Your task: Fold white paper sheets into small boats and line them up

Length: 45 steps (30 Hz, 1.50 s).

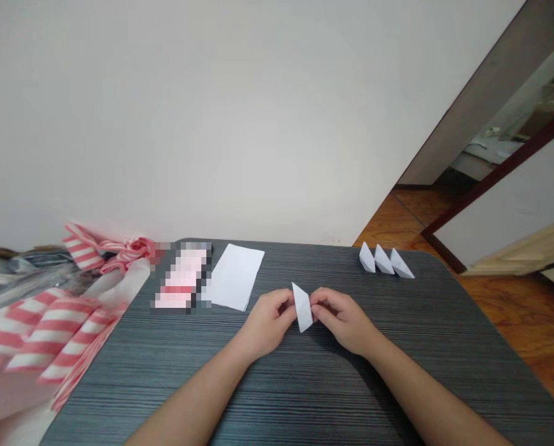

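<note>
both hands, left hand and right hand, pinch the folded paper piece by its side edges; it looks light, thin, easily creased.

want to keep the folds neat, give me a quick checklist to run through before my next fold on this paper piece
1. Both hands on the piece: ok. The left hand and right hand pinch the folded white paper from either side.
2. Grip even on both sides: cannot tell, the fingertips are hidden behind the paper.
3. Piece held above the dark table: ok.
4. Tip crisp and pointed: ok, the upper corner looks sharp.
5. Matches the three finished pieces: cannot tell, they are too small to compare.
6. Spare sheets near: ok, beside the left hand.
</note>
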Each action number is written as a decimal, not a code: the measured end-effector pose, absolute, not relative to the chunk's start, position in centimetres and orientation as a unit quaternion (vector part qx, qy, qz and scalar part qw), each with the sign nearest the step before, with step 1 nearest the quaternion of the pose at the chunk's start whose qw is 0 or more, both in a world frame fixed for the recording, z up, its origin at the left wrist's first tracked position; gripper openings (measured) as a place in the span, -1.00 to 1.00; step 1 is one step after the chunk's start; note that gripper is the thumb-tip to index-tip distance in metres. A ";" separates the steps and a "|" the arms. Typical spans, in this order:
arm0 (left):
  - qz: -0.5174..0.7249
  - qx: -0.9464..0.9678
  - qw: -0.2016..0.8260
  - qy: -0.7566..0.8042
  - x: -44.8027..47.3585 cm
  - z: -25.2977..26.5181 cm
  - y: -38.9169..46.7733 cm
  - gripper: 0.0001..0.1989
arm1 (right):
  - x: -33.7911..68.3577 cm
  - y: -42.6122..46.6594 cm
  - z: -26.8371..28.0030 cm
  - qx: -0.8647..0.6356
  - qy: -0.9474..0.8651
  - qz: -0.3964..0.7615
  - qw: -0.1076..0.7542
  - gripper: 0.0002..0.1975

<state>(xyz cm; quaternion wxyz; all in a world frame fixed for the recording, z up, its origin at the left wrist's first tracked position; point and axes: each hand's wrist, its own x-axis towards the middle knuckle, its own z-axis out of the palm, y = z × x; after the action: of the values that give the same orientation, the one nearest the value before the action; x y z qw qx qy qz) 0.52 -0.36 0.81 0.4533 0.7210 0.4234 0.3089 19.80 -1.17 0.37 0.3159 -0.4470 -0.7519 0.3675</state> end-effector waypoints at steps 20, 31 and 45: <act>0.293 0.728 0.433 0.444 0.6 0.3 -0.4 -0.85 | 19.2 -1.2 0.0 -0.459 -0.773 0.295 0.322 -0.91; 0.305 0.731 0.421 0.442 0.7 0.3 -0.3 -0.86 | 18.8 -1.3 0.9 -0.449 -0.768 0.293 0.351 -0.86; 0.308 0.733 0.419 0.438 0.7 0.9 -0.4 -0.86 | 18.8 -1.2 0.7 -0.449 -0.766 0.299 0.351 -0.84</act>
<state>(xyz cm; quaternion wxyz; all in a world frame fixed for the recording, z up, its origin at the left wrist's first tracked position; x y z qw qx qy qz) 0.73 -0.45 0.88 0.4195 0.7331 0.4382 0.3076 18.79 -1.16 0.74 0.3510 -0.4486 -0.7657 0.2988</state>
